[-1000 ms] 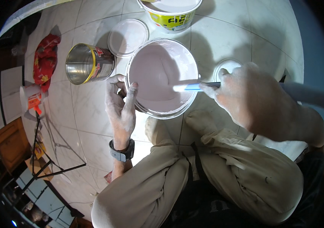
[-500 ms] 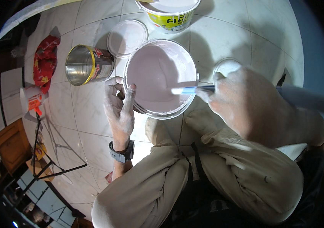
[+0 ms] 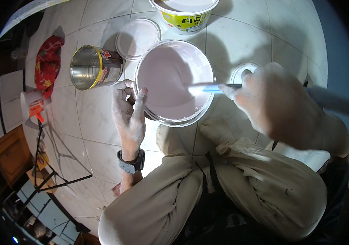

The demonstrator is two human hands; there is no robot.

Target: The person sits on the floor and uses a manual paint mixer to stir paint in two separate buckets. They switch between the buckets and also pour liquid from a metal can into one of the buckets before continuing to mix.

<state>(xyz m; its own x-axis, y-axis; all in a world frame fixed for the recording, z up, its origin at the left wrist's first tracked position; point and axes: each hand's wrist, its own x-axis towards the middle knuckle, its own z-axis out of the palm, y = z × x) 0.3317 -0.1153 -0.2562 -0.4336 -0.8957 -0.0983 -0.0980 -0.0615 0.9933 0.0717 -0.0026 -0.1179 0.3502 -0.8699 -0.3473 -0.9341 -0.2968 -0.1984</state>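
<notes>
Between the hands, a white bucket (image 3: 174,81) of pale pink paint is sitting on the tiled floor (image 3: 240,36), just ahead of the person's knees. The left hand (image 3: 128,111) is gripping the bucket's near-left rim, fingers curled over the edge and closed on it. The right hand (image 3: 274,100) is clamping a blue-handled stirring tool (image 3: 209,87), its far end lying in the paint toward the bucket's right side. Both hands are dusted with pale paint, and a dark watch (image 3: 131,161) is circling the left wrist.

Just beyond the left hand, an open metal tin (image 3: 94,67) is lying on its side, mouth turned leftward, close to the bucket. A round white lid (image 3: 137,37) is resting flat between the tin and a second tub with a yellow band (image 3: 184,14), which is standing past the bucket. Partly hidden behind the right hand's fingers, a small round lid (image 3: 242,71) is lying on the floor. Far left of the left hand, a red cloth (image 3: 47,65) and a small white container (image 3: 33,105) are lying well apart from the bucket.
</notes>
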